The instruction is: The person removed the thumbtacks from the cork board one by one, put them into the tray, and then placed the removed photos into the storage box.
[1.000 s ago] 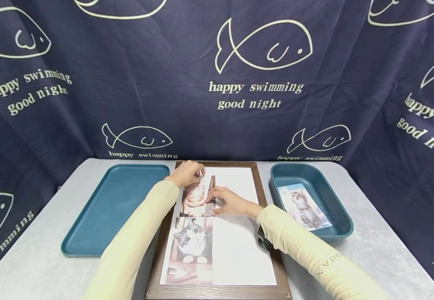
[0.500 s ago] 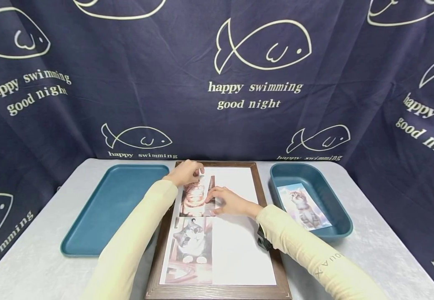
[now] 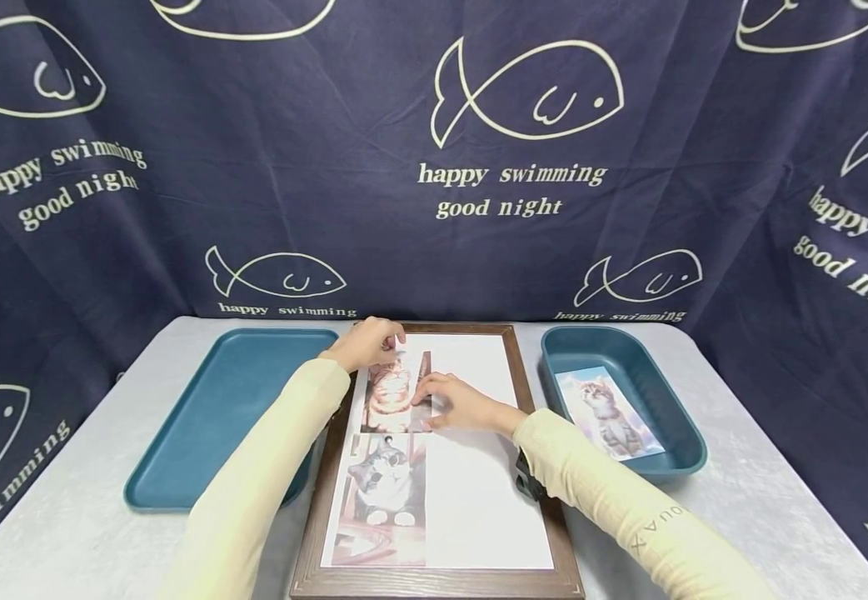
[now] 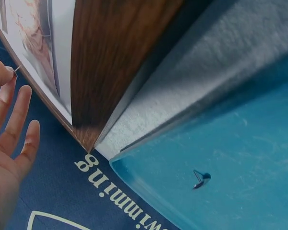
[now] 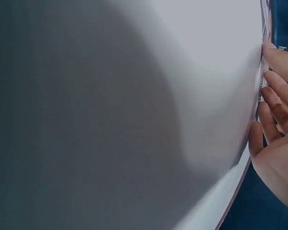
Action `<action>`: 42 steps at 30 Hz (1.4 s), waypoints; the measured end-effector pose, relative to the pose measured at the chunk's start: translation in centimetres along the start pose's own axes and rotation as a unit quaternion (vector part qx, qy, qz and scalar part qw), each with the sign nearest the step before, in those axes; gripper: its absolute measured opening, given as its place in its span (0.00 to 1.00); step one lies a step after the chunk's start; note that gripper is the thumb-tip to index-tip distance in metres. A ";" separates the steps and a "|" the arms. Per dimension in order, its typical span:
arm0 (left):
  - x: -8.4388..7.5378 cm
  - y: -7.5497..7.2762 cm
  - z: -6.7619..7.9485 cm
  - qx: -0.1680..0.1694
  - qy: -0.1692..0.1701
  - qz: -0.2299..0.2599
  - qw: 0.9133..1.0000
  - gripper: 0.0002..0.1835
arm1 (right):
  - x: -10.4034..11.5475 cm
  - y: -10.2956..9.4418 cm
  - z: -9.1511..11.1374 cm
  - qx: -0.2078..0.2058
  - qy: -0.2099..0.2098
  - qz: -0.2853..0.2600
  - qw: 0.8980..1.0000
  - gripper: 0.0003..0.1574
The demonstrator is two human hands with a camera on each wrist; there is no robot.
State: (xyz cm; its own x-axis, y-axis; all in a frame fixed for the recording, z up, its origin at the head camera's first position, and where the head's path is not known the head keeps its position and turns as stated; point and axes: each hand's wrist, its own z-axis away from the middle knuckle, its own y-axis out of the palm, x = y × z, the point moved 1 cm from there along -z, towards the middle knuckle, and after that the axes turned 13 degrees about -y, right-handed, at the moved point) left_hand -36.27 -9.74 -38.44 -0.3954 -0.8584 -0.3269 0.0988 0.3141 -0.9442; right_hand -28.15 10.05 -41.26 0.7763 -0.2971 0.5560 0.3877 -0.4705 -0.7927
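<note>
Left hand (image 3: 369, 343) at the far end of the orange-cat picture (image 3: 389, 402): grip together, thumb and forefinger tips clamped on a thin pale sliver (image 4: 18, 68), too small to identify. Right hand (image 3: 470, 408): grip apart, fingers spread, fingertips resting on the right side of that picture.

Orange-cat picture lies on the left half of a white sheet (image 3: 490, 500) inside a brown wooden frame (image 3: 434, 582), just beyond the grey-cat picture (image 3: 383, 500); cannot tell whether the 2 edges touch. Frame rests on the grey tabletop (image 3: 760, 475) between a flat blue tray (image 3: 212, 442), left, and a deep blue bin (image 3: 662, 396), right. 1 kitten picture (image 3: 612, 417) lies askew in the bin.
</note>
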 end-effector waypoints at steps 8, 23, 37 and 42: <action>0.3 -0.4 0.4 0.006 -0.008 0.013 1.000 0.12 | 0.1 -0.1 0.0 -0.003 0.000 0.000 1.000 0.20; 1.2 -1.5 1.9 -0.008 0.014 0.021 1.000 0.12 | 0.0 0.1 0.0 -0.004 0.001 0.002 1.000 0.20; 3.9 -2.6 3.8 -0.015 -0.023 0.039 0.999 0.10 | 0.1 0.1 0.1 -0.007 -0.007 -0.001 1.000 0.19; 5.4 -2.8 4.4 -0.035 -0.024 0.043 0.998 0.10 | 0.1 0.2 0.2 -0.005 -0.006 -0.005 1.000 0.19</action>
State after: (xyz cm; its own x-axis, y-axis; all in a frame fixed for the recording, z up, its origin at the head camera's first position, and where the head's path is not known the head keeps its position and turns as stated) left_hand -34.63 -17.05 -37.78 -0.3447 -0.8448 -0.4092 0.0654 0.4132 -0.9083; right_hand -27.97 10.09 -41.40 0.7782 -0.2823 0.5609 0.3902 -0.4825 -0.7842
